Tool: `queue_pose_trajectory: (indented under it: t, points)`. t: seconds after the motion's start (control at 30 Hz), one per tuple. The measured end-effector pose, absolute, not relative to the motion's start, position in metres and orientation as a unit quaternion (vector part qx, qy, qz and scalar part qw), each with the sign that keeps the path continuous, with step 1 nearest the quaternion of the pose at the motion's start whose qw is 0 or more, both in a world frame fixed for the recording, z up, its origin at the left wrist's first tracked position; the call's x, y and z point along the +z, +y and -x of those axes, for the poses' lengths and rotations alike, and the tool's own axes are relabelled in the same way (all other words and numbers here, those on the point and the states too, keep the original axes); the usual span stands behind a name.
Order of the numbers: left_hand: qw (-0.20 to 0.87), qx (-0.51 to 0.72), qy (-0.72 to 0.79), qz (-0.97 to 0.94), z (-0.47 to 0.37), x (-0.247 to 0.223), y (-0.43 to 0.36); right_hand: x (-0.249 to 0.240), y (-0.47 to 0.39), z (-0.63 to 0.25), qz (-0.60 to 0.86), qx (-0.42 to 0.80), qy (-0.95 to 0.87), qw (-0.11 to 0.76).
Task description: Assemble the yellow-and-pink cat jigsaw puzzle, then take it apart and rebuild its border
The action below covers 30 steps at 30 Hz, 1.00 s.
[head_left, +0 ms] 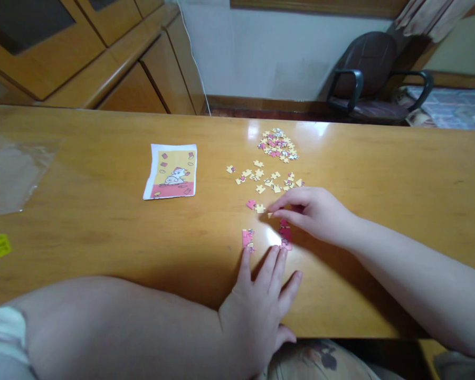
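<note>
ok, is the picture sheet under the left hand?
No, the picture sheet lies apart on the table, while the left hand is spread by the pink puzzle pieces.

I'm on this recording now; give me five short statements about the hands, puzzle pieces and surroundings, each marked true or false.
1. A yellow piece is at the fingers of the right hand. True.
2. The left hand is closed into a fist. False: the left hand has its fingers spread, toward the pink pieces.
3. The picture sheet lies left of the heap of pieces. True.
4. The chair stands at the upper left. False: the chair is at the upper right, beyond the table.
5. Every puzzle piece is joined to another. False: many lie loose.
</note>
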<state>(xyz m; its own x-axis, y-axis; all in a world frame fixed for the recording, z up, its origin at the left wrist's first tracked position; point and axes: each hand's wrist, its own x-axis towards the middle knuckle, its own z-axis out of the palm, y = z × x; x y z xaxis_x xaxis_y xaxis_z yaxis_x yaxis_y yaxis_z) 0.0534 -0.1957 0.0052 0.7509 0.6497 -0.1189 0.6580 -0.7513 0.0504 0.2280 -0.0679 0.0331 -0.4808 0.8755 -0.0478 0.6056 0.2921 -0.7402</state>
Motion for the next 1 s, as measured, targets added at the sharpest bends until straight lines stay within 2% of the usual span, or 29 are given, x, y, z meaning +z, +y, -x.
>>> queue_pose_trajectory:
  t: [0.1,0.4,0.77,1.0]
  points:
    - [0.051,-0.044,0.350,-0.934,-0.054,0.002,-0.197,0.043,-0.063,-0.204,0.490,0.361,-0.782,0.135]
    - [0.066,-0.036,0.352,-0.933,-0.054,0.001,-0.198,0.029,-0.062,-0.179,0.473,0.384,-0.789,0.075]
    - [0.057,-0.027,0.353,-0.933,-0.055,0.001,-0.198,0.026,-0.065,-0.178,0.449,0.290,-0.844,0.048]
    - [0.055,-0.040,0.350,-0.934,-0.054,0.002,-0.198,0.016,-0.072,-0.176,0.425,0.224,-0.874,0.068]
